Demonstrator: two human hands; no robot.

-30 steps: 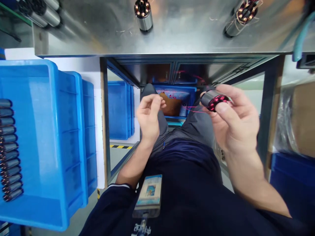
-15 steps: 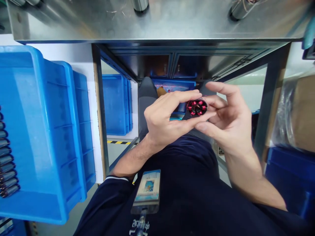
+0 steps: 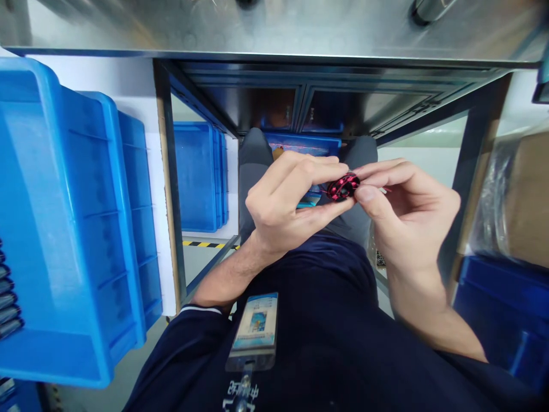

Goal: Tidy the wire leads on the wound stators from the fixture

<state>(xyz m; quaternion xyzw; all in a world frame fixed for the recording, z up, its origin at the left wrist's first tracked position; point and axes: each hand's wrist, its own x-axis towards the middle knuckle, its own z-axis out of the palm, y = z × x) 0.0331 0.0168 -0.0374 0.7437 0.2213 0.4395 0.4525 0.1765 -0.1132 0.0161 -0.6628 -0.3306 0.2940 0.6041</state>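
Note:
Between my hands, above my lap, is a small round motor stator (image 3: 343,187) with red wire windings around a dark core. My left hand (image 3: 291,191) grips it from the left, fingers along its upper side and thumb beneath. On the right side, my right hand (image 3: 403,206) is closed, its thumb and forefinger pinching at the stator's edge. What exactly those right fingertips hold, perhaps a wire end, is too small to make out. The stator's open end is tilted toward the right.
A metal bench (image 3: 274,34) runs across the top, with a metal cylinder (image 3: 431,8) on it. Large blue bins (image 3: 81,229) stand at the left, dark cylindrical parts (image 3: 8,300) inside. More blue bins (image 3: 195,177) sit under the bench. A cardboard box (image 3: 529,197) is at the right.
My right hand has turned, and its thumb and forefinger have closed at the stator's edge. The stator has tilted from facing me toward the right. The view has shifted slightly.

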